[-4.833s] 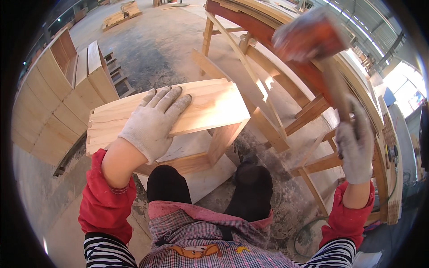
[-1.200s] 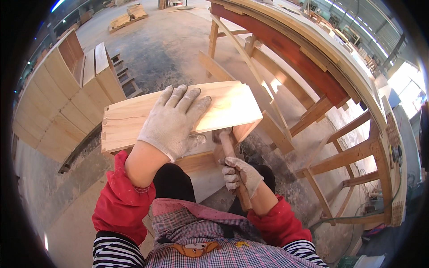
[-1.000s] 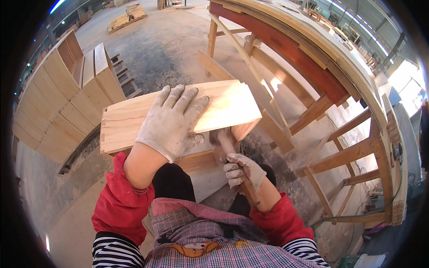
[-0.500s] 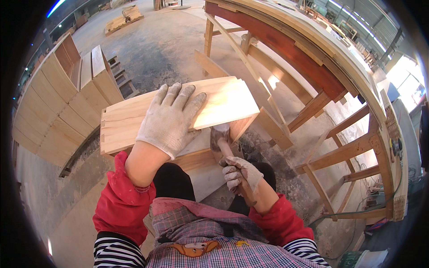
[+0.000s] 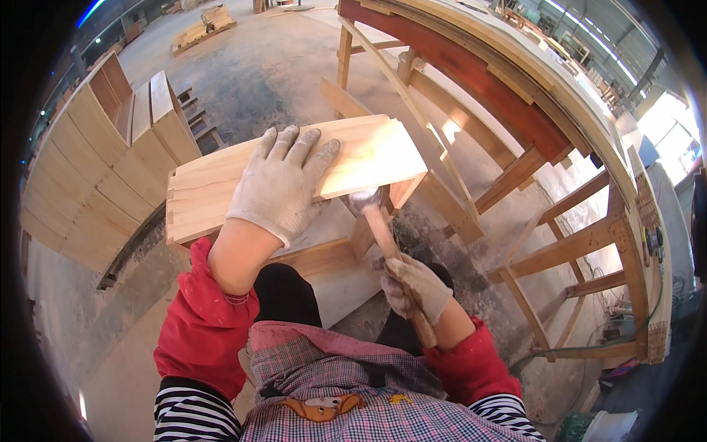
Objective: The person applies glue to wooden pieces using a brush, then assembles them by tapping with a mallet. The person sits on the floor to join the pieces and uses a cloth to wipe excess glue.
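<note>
A pale wooden drawer box (image 5: 361, 151) with notched corner joints stands on its side in front of my knees. My left hand (image 5: 278, 180), in a whitish work glove, lies flat on its upper board with the fingers stretched out. My right hand (image 5: 416, 287), gloved too, is closed round the wooden handle of a hammer (image 5: 379, 228). The hammer's head is up inside the box near its right end, close under the upper board. Whether it touches the wood I cannot tell; the head is blurred and partly covered by the board's edge.
Several wooden drawer boxes (image 5: 96, 177) stand stacked on the left, with slatted wood (image 5: 199, 118) behind them. A workbench (image 5: 471, 81) with a reddish edge and wooden legs runs along the right. Loose boards (image 5: 442, 210) lean beside the box. Further off lies a timber pile (image 5: 204, 31).
My right hand has shifted slightly right, and the hammer head has risen toward the upper board. The box's right end sits a little higher. My left hand stays on the board.
</note>
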The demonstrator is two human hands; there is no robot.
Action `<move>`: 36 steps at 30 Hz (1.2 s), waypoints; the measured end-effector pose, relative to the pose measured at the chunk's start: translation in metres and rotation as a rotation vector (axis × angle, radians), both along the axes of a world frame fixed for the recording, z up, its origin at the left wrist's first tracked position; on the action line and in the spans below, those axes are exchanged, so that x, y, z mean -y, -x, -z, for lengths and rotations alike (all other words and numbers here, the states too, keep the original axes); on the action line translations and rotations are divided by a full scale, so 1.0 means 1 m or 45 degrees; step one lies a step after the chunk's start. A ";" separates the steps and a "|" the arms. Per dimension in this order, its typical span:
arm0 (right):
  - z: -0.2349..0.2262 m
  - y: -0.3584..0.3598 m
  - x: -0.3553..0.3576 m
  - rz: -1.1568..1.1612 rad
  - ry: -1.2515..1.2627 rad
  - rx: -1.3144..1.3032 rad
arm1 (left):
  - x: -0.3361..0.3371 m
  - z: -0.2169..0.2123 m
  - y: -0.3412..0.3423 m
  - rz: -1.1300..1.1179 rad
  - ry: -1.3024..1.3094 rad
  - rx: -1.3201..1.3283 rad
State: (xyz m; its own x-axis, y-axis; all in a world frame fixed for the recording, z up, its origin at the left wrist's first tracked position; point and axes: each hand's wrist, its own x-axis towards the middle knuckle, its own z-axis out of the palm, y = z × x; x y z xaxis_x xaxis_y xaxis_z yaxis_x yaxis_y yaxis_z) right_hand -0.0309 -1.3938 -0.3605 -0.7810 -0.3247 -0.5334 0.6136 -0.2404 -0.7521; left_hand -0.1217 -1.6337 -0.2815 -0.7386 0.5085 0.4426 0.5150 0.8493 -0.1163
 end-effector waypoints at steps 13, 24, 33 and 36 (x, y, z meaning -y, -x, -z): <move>-0.139 -0.040 -0.087 0.392 -1.095 -0.979 | -0.001 0.001 -0.001 0.031 -0.022 -0.030; -0.160 0.009 -0.105 0.003 -2.072 -1.297 | 0.007 -0.001 0.000 0.035 -0.066 -0.019; -0.135 0.008 -0.094 -0.116 -1.997 -1.309 | -0.001 0.004 0.000 0.045 -0.070 0.007; -0.162 0.008 -0.088 -0.081 -1.935 -1.173 | 0.002 0.001 0.002 0.030 -0.068 -0.022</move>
